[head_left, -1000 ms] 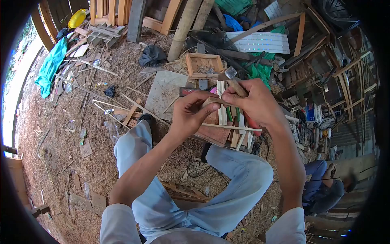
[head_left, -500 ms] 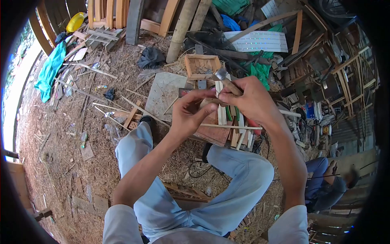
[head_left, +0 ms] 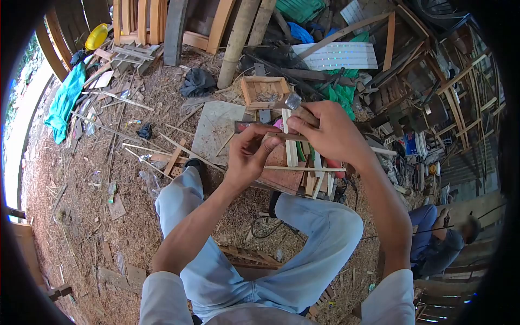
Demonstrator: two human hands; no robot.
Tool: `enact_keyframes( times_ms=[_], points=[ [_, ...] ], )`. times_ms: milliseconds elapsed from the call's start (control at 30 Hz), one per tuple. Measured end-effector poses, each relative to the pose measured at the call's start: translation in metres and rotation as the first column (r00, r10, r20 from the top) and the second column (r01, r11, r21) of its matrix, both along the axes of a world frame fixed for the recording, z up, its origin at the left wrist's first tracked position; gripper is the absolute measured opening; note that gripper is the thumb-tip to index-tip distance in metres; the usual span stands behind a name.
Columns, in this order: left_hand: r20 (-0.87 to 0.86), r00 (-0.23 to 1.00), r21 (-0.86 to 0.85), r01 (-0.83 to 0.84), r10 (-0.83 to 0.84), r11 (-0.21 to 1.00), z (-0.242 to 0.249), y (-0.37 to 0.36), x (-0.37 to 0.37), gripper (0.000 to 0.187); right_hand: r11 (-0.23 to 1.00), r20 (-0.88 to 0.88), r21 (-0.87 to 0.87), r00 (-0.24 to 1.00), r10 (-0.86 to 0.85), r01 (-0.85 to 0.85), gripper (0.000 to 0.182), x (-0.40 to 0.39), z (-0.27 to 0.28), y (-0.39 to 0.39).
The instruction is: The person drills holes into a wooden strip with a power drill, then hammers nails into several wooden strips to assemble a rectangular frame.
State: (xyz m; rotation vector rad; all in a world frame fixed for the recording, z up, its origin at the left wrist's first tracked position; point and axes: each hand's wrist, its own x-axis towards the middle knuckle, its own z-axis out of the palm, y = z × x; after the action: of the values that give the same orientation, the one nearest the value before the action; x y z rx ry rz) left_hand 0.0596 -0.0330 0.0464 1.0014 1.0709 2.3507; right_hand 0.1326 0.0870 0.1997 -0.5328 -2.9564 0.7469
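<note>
My right hand (head_left: 331, 131) is closed around a hammer (head_left: 293, 101), its metal head sticking out past the thumb and pointing up and left. Between my two hands lies a small thin strip of wood (head_left: 288, 137), and my left hand (head_left: 248, 154) pinches its left end. The strip's right end reaches the right hand's fingers, partly hidden. Below both hands is a low work surface (head_left: 281, 179) with pale wooden sticks (head_left: 291, 154) on it. Just beyond stands a small wooden box (head_left: 265, 93) that holds nails or similar thin metal bits.
A flat grey board (head_left: 216, 127) lies left of the work surface. Wood shavings and scraps cover the ground. Wooden frames (head_left: 138, 24) and posts (head_left: 238, 43) stand at the back. At the right, another person (head_left: 441, 238) sits near piled timber.
The wood strip has turned and now shows more of its length between my hands. The hammer head has tilted slightly in the right hand. The view has shifted a little.
</note>
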Motion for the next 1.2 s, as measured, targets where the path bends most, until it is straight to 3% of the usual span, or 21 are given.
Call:
enact_keyframes(
  times_ms=[67, 300, 367, 467, 1000, 1033, 1133, 1200],
  points=[
    [-0.001, 1.0, 0.01, 0.007, -0.007, 1.0, 0.0, 0.001, 0.001, 0.016, 0.992, -0.007, 0.104, 0.998, 0.069, -0.068, 0.028, -0.001, 0.003, 0.0],
    [0.008, 1.0, 0.001, 0.011, -0.011, 1.0, 0.001, -0.001, 0.002, 0.016, 0.993, 0.021, 0.099, 0.998, 0.067, -0.069, 0.027, -0.003, 0.009, -0.004],
    [-0.004, 1.0, 0.014, 0.009, -0.009, 1.0, -0.003, 0.002, 0.0, 0.016, 0.971, -0.15, 0.139, 0.965, 0.215, -0.195, 0.03, -0.003, -0.003, -0.001],
    [-0.027, 1.0, 0.019, -0.002, 0.003, 1.0, -0.008, 0.003, 0.0, 0.016, 0.981, -0.046, 0.132, 0.988, 0.149, -0.141, 0.022, -0.006, 0.011, -0.015],
    [-0.012, 1.0, 0.084, 0.004, -0.003, 0.996, -0.001, 0.003, 0.002, 0.015, 0.96, 0.007, 0.203, 0.981, 0.194, -0.191, 0.021, -0.007, 0.0, -0.011],
    [-0.011, 1.0, 0.083, 0.003, -0.002, 0.997, 0.0, 0.002, 0.003, 0.015, 0.943, -0.047, 0.243, 0.969, 0.244, -0.226, 0.02, -0.007, -0.003, -0.011],
    [-0.013, 0.999, 0.04, -0.031, 0.032, 0.999, -0.004, 0.001, 0.001, 0.014, 0.928, -0.073, 0.267, 0.955, 0.289, -0.26, 0.019, -0.004, -0.002, -0.021],
    [-0.011, 0.998, -0.181, -0.062, 0.061, 0.982, -0.015, -0.003, 0.0, 0.015, 0.932, -0.048, 0.251, 0.958, 0.283, -0.263, 0.019, -0.001, -0.003, -0.028]
  ],
)
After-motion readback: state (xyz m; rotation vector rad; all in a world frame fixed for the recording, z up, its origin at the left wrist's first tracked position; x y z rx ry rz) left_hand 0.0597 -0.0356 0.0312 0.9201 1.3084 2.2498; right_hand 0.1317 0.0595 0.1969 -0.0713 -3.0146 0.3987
